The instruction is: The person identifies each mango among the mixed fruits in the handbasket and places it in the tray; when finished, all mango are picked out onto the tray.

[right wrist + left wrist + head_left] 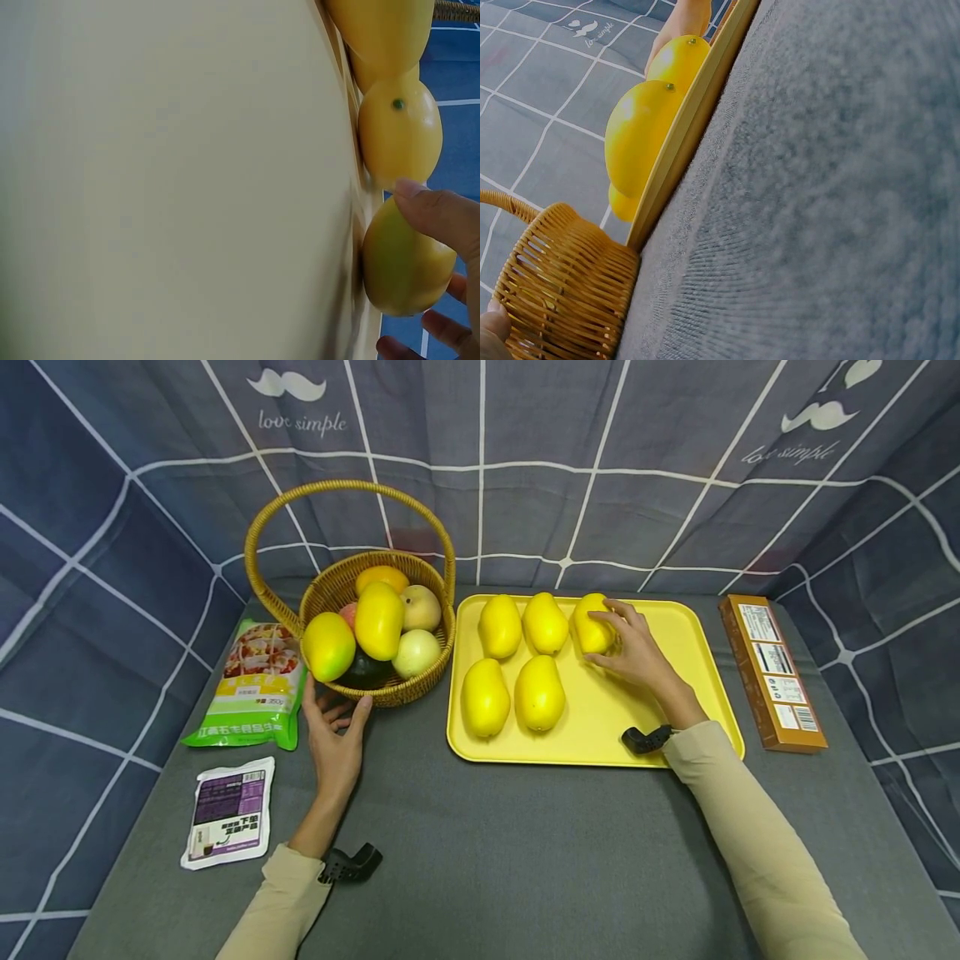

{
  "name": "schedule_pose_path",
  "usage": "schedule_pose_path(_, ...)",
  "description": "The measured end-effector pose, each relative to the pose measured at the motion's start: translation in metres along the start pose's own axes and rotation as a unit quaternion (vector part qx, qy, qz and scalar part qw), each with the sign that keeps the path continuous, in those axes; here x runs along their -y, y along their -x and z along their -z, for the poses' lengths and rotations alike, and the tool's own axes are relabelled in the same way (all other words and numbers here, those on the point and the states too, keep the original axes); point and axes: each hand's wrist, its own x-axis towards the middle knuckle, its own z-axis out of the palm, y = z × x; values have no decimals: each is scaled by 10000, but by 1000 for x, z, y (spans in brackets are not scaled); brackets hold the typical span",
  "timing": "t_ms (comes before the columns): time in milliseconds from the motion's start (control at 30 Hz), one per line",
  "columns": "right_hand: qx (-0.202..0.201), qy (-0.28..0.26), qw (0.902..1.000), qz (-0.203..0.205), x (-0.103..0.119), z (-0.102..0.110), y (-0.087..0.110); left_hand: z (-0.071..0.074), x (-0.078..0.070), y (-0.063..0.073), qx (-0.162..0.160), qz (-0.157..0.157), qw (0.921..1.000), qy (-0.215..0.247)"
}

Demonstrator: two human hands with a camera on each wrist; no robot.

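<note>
In the head view, a wicker basket [405, 695] of fruit stands at the back left. My left hand [333, 743] rests against its front, thumb and index finger spread along the wall; its thumb also touches the weave in the left wrist view. On the yellow tray [637, 727] lie several yellow mangoes [486, 697]. My right hand [637, 647] holds the mango [588, 625] at the right end of the back row. In the right wrist view its thumb lies on that mango [401, 262], with the other fingers partly hidden on the far side.
Left of the basket lies a green food bag [255, 689], with a white and purple pouch [228, 814] in front. A brown box [772, 672] stands right of the tray. A checked cloth [525, 510] hangs behind the grey table [525, 860].
</note>
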Motion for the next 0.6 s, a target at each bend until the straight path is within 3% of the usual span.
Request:
schedule_pose_path(267, -81, -25, 10000, -27, 1, 0, 4, 0, -3, 0, -6, 29, 10000, -75)
schedule_pose_path(500, -311, -37, 9995, 44, 10, 2, 6, 1, -33, 7, 109, 72, 9999, 36)
schedule_pose_path(600, -449, -87, 9988, 197, 20, 5, 4, 1, -39, 8, 105, 87, 9999, -43)
